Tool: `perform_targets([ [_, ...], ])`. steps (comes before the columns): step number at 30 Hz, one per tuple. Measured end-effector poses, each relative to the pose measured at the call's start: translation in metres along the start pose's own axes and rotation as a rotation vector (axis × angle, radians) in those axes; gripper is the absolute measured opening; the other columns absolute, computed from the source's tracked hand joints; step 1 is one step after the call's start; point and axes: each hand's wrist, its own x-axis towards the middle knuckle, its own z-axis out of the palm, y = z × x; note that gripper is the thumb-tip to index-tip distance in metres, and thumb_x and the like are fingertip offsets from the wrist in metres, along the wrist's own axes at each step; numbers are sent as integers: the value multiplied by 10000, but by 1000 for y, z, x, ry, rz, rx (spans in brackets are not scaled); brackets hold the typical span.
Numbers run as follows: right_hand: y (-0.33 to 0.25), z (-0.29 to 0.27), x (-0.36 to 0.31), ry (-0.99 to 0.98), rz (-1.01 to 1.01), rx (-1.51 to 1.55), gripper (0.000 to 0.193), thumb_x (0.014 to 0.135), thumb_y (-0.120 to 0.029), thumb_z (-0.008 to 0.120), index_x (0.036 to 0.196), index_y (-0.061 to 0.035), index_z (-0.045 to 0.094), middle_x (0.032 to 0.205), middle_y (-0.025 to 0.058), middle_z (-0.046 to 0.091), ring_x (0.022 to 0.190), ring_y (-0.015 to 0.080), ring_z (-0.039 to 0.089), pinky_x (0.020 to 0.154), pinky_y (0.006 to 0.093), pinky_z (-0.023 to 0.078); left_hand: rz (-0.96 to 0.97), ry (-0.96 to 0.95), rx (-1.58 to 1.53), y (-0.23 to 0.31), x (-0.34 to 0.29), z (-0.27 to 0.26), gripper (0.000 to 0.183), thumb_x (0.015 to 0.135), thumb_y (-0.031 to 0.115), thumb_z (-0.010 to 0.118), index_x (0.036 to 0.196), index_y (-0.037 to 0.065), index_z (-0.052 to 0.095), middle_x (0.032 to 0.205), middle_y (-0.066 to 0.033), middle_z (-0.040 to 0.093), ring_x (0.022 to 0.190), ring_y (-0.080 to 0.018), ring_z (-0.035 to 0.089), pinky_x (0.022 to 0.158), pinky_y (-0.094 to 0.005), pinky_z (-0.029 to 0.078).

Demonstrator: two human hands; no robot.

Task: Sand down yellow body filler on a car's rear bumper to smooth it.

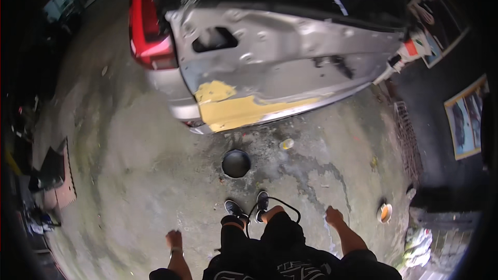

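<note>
My left hand [174, 238] hangs by my left side with its fingers curled in, and nothing shows in it. Away from my right leg, my right hand [333, 214] is also loosely closed, with nothing visible between its fingers. Neither hand touches anything. In front of me stands the rear of a car, its grey tailgate [306, 80] stripped to bare metal. Yellow filler [244, 111] covers its lower left part. A red tail light [150, 26] sits at the car's left corner.
A black round bowl-like thing [236, 164] lies on the concrete floor [140, 176] ahead of my feet. A small yellow-and-white container [287, 144] is near it. Around my legs loops a black cord [290, 206]. A pale bucket [384, 212] stands at right, framed pictures [467, 116] beyond.
</note>
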Motion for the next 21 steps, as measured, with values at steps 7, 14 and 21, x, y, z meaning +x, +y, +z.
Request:
perform_targets([
  [7,117,63,-188,72,431,325,308,991,-259,593,1223,-57,607,1166,249,752,1111,441,727,930,553,582,60,-631,369,11,-131,-90,641,887,521,731,1315,44,699,1601,-255,471,1445,-462,474,1139,-671,405],
  [14,172,42,-215,-265,312,440,860,930,-822,520,1511,-194,601,1622,147,487,1518,388,425,1211,553,387,434,-358,25,212,-184,-2,776,861,570,765,1402,29,635,1652,-274,378,1479,-493,417,1160,-642,406],
  [21,410,49,-256,-23,316,819,936,926,-800,543,1597,-150,487,1596,246,499,1504,419,444,1233,505,366,460,-366,-82,425,-245,25,947,811,651,809,1475,15,578,1592,-285,473,1460,-496,455,1178,-562,427],
])
